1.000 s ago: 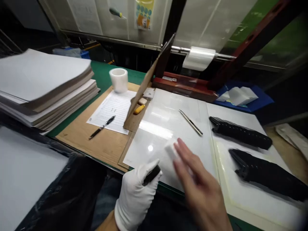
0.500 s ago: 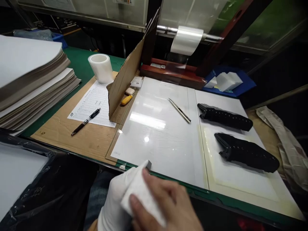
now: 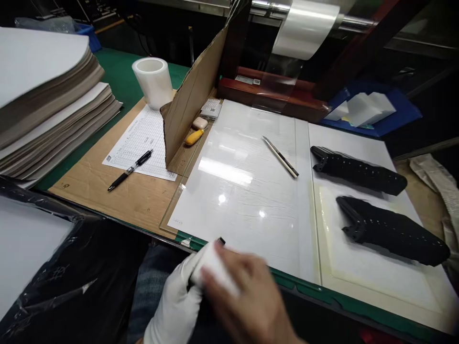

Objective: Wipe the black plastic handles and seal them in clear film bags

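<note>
White fabric gloves the left hand [image 3: 175, 298], curled around a small black piece [image 3: 221, 241], its end showing before the desk [image 3: 301, 284]. The bare right hand [image 3: 251, 291], blurred, grips a white pad [image 3: 214, 271] over that piece; whether they touch is hidden. Beyond, a slim knife [image 3: 280, 156] lies on the white sheet [image 3: 247, 210]. To its right rest two black perforated parts [image 3: 358, 172], near a blue tray [image 3: 410, 113] of white blocks [image 3: 364, 110].

White rectangular sheet [image 3: 236, 215]: flat brown cardboard [image 3: 125, 205] placed left, long black pieces [image 3: 394, 234] right
On the sheet a slim metallic tool [image 3: 280, 156] is laid; on the cardboard, a white paper form [image 3: 139, 134] is partly covered by a black pen [image 3: 131, 170].
</note>
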`<control>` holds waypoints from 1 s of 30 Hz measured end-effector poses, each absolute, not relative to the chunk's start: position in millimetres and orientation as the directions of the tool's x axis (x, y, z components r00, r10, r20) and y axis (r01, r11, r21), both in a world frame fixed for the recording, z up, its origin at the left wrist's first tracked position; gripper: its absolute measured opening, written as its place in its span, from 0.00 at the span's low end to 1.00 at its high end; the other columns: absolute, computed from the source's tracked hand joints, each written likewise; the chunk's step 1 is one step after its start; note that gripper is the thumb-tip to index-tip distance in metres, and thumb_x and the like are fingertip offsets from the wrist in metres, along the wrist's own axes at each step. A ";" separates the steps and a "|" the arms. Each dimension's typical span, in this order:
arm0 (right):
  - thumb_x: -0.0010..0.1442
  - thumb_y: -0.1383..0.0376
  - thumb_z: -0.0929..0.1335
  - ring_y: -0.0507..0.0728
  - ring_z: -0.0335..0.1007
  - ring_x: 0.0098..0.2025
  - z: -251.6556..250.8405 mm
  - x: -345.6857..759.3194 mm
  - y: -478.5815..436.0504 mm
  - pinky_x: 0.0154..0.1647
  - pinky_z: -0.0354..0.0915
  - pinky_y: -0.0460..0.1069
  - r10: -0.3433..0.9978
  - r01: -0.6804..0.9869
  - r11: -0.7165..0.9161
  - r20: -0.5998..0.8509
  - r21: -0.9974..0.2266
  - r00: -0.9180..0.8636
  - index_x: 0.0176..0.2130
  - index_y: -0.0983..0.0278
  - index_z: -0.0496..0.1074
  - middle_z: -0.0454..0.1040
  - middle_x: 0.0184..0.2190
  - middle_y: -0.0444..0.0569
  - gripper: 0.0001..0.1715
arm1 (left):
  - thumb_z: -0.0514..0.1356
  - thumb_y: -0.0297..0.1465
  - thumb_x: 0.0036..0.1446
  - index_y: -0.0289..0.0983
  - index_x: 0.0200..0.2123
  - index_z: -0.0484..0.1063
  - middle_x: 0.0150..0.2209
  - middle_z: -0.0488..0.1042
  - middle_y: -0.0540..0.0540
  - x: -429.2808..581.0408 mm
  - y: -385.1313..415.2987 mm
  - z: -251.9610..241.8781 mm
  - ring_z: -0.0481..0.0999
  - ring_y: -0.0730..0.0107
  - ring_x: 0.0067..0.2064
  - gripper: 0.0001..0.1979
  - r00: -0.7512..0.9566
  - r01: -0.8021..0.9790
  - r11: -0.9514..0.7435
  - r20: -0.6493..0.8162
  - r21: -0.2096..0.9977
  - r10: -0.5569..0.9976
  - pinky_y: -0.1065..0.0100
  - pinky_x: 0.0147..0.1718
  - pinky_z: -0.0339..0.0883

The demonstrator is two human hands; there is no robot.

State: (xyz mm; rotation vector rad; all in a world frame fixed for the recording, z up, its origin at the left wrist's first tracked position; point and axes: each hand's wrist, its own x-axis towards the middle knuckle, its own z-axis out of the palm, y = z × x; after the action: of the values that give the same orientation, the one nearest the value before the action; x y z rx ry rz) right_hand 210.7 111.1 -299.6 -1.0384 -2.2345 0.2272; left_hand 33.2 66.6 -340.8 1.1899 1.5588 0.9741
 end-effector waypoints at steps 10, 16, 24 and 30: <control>0.64 0.70 0.67 0.63 0.72 0.44 -294.7 211.3 119.8 0.36 0.72 0.58 0.748 0.672 0.644 0.485 -0.366 -0.454 0.54 0.62 0.74 0.74 0.56 0.61 0.19 | 0.59 0.34 0.65 0.47 0.60 0.73 0.57 0.77 0.45 33.6 69.0 -343.9 0.77 0.56 0.57 0.20 -0.055 0.262 0.102 -0.091 0.960 0.994 0.60 0.58 0.71; 0.64 0.72 0.67 0.62 0.70 0.43 -291.3 212.0 122.4 0.36 0.72 0.58 0.760 0.672 0.636 0.458 -0.379 -0.461 0.55 0.63 0.73 0.74 0.56 0.62 0.20 | 0.60 0.33 0.65 0.46 0.60 0.72 0.58 0.76 0.45 32.7 68.6 -343.4 0.76 0.58 0.58 0.20 -0.060 0.272 0.085 -0.072 0.958 0.996 0.61 0.59 0.70; 0.67 0.71 0.66 0.62 0.67 0.46 -289.4 212.2 124.0 0.39 0.70 0.58 0.809 0.679 0.582 0.400 -0.447 -0.431 0.59 0.60 0.70 0.70 0.59 0.59 0.22 | 0.60 0.35 0.66 0.44 0.58 0.74 0.56 0.78 0.44 31.1 70.2 -349.4 0.78 0.62 0.55 0.18 -0.060 0.280 0.069 -0.054 0.958 0.997 0.67 0.56 0.72; 0.68 0.70 0.65 0.67 0.64 0.53 -299.3 221.4 129.8 0.44 0.69 0.63 0.873 0.791 0.464 0.356 -0.397 -0.334 0.59 0.57 0.71 0.65 0.64 0.59 0.21 | 0.60 0.43 0.64 0.43 0.57 0.75 0.39 0.83 0.45 35.0 78.4 -335.2 0.82 0.64 0.42 0.21 -0.051 0.245 0.199 -0.193 0.949 0.980 0.70 0.45 0.76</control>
State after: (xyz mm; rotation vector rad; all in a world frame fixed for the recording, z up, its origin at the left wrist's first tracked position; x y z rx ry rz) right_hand 221.4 129.8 -299.3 -1.3814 -2.1943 0.2061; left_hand 35.0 78.4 -335.2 1.2232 1.4983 0.9483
